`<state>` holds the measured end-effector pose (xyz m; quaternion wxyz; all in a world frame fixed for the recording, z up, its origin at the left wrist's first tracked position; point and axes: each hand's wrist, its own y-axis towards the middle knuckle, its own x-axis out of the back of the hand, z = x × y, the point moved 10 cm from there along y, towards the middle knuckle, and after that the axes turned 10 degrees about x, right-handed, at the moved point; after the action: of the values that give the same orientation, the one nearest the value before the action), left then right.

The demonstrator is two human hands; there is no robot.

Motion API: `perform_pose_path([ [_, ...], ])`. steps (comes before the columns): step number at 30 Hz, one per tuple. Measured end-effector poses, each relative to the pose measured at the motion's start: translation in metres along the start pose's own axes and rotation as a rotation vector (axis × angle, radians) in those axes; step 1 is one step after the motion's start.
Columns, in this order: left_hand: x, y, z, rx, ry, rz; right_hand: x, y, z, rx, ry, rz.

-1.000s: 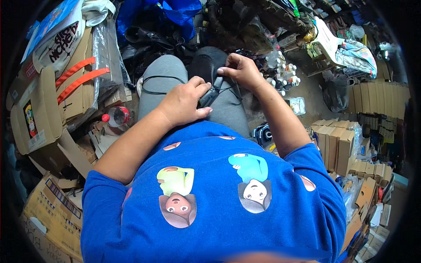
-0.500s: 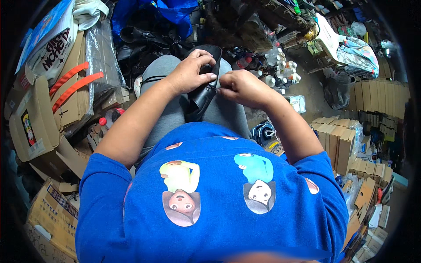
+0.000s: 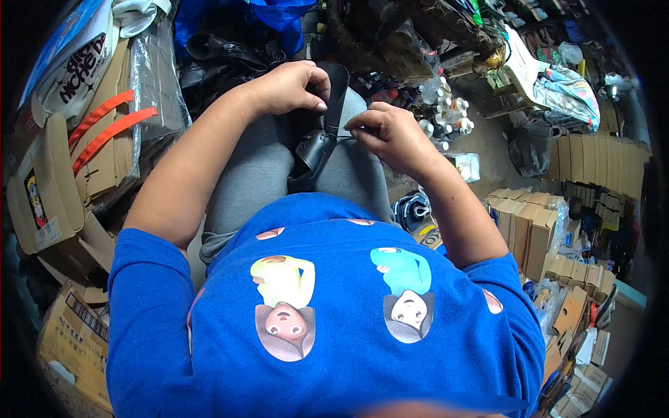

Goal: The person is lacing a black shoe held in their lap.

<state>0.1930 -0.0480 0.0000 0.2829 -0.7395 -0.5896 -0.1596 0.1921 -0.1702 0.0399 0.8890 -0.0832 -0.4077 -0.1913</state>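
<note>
Across my lap, between my grey-trousered thighs, lies a black leather shoe upper [image 3: 313,155] with small holes in its near part. A long smooth flap of it stretches away beyond my knees. My left hand [image 3: 298,87] is curled at the left side of this flap, thumb and fingers bent together; what they pinch is hidden. To the right of the piece, my right hand [image 3: 391,134] pinches a thin dark cord [image 3: 341,135], which runs to the edge of the leather.
Black leather pieces [image 3: 223,52] and a blue bag [image 3: 286,17] lie beyond my knees. Cardboard boxes [image 3: 52,184] with orange strips [image 3: 115,139] stand at left. Several white-capped bottles [image 3: 449,115], a white chair [image 3: 523,59] and stacked cartons [image 3: 526,226] are at right.
My left hand has lifted off the near part of the leather and moved up and left. My right hand has shifted slightly right, and the cord now shows between it and the piece.
</note>
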Motion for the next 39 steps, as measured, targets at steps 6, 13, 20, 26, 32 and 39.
perform_pose_path([
  [6, -0.003, 0.01, -0.01, 0.005, -0.042, 0.09, 0.001, 0.004, 0.003, -0.046, -0.067, 0.038],
  [13, -0.004, 0.01, -0.011, 0.016, -0.002, 0.138, -0.003, 0.013, 0.011, -0.021, -0.206, 0.087],
  [20, -0.007, 0.007, -0.008, 0.002, 0.017, 0.135, -0.011, 0.007, -0.004, -0.011, -0.027, 0.017],
  [26, -0.015, 0.004, -0.002, -0.042, -0.011, 0.177, -0.007, 0.011, -0.006, -0.014, -0.024, 0.085],
  [32, -0.016, 0.005, 0.001, -0.051, -0.002, 0.139, -0.019, 0.008, -0.029, -0.109, 0.257, 0.103],
  [39, -0.017, 0.004, 0.001, -0.071, -0.012, 0.119, -0.032, 0.006, -0.055, -0.046, 0.463, 0.142],
])
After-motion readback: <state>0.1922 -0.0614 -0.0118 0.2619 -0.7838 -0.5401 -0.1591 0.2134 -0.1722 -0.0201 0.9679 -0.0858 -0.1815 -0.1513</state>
